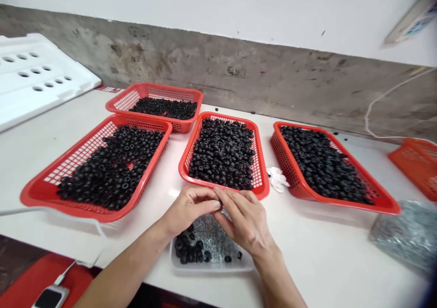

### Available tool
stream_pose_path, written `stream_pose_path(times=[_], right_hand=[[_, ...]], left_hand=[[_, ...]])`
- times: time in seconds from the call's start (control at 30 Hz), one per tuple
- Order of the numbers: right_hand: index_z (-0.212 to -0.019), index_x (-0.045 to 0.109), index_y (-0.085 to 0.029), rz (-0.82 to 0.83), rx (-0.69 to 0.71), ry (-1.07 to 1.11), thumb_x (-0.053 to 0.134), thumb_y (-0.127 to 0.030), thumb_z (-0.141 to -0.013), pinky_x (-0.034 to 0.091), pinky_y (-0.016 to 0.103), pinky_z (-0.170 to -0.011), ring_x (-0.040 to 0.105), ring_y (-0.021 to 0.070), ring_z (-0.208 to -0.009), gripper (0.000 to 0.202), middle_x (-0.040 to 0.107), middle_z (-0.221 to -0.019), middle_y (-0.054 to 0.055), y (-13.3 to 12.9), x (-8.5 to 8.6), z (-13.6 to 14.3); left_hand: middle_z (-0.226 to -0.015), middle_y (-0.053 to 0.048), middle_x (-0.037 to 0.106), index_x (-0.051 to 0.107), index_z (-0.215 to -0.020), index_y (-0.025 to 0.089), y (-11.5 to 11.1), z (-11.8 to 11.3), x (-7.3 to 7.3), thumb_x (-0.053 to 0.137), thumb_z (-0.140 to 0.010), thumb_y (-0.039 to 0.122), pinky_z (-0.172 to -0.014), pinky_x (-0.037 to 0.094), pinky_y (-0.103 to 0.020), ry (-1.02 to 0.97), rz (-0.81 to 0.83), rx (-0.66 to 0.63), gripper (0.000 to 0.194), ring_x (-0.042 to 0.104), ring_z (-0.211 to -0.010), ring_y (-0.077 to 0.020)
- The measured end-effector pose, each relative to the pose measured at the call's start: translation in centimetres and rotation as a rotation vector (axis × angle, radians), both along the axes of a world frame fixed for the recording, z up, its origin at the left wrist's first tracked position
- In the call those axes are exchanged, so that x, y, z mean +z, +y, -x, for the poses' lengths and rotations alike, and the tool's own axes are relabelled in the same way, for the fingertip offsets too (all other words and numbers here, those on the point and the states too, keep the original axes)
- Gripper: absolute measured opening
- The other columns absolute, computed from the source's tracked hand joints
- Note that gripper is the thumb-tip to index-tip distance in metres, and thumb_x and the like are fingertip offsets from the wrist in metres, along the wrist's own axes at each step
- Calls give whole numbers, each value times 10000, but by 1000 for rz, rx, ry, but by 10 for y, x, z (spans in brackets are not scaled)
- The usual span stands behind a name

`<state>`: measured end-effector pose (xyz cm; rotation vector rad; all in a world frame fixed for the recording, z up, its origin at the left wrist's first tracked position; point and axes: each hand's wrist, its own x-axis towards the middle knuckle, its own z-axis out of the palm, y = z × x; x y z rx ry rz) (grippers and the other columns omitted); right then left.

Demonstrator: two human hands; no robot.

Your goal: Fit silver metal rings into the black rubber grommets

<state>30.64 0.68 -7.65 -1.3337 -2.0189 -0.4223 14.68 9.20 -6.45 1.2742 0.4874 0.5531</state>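
Left hand (189, 208) and right hand (244, 219) pinched together on something too small to tell, over small tray (208, 266); red baskets (259, 183) of black rings (221, 153) just beyond.

Your left hand (189, 210) and right hand (246, 221) meet fingertip to fingertip, and whatever they pinch there is covered and too small to tell. They also hide the middle of the shallow white tray (211, 265) beneath them. The orange basket (418, 164) runs off the right edge, the bag of small metal parts (408, 237) is blurred, and the phone (51, 297) is cut off at the bottom.
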Motion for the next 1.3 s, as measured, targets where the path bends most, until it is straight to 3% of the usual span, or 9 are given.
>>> stream_pose_path(times=[0.3, 0.7, 1.0, 1.13, 1.3], right_hand=[[-1344, 507, -114, -51, -2, 27, 601, -185, -935, 460, 341, -702, 688, 191, -781, 425, 740, -929, 92, 0, 3, -1], [-1332, 512, -120, 69, 75, 70, 557, -194, -964, 523, 354, -743, 683, 217, -880, 378, 719, -1003, 121, 0, -2, -1], [-1339, 524, -145, -32, 124, 146, 609, -182, -933, 549, 384, -826, 711, 201, -842, 417, 741, -986, 97, 0, -3, -3], [-1297, 560, -201, -40, 140, 257, 670, -171, -887, 509, 366, -795, 712, 157, -729, 426, 759, -968, 55, 1, 0, -3], [-1228, 594, -187, -40, 195, 232, 663, -161, -871, 459, 372, -805, 729, 179, -833, 365, 761, -1011, 80, 1, 6, -2]], left_hand=[[-995, -65, 740, 757, -1014, 164, -2, 1, 1, 661, -865, 287, -951, 472, -331, 5, -5, -82, 215, 641, -1004, -220], [-898, -60, 721, 760, -943, 136, -1, 1, -7, 655, -869, 317, -898, 462, -332, 36, -6, -105, 222, 627, -887, -211], [-821, -44, 705, 764, -894, 151, -1, 0, 0, 628, -887, 413, -847, 459, -309, 60, -8, -139, 296, 604, -828, -191], [-777, -51, 714, 770, -803, 155, 0, 4, 1, 590, -900, 463, -834, 467, -316, 40, 57, -218, 369, 610, -788, -189], [-932, -81, 747, 782, -926, 159, 3, 7, -1, 678, -842, 370, -945, 454, -356, -101, 149, -346, 250, 651, -926, -228]])
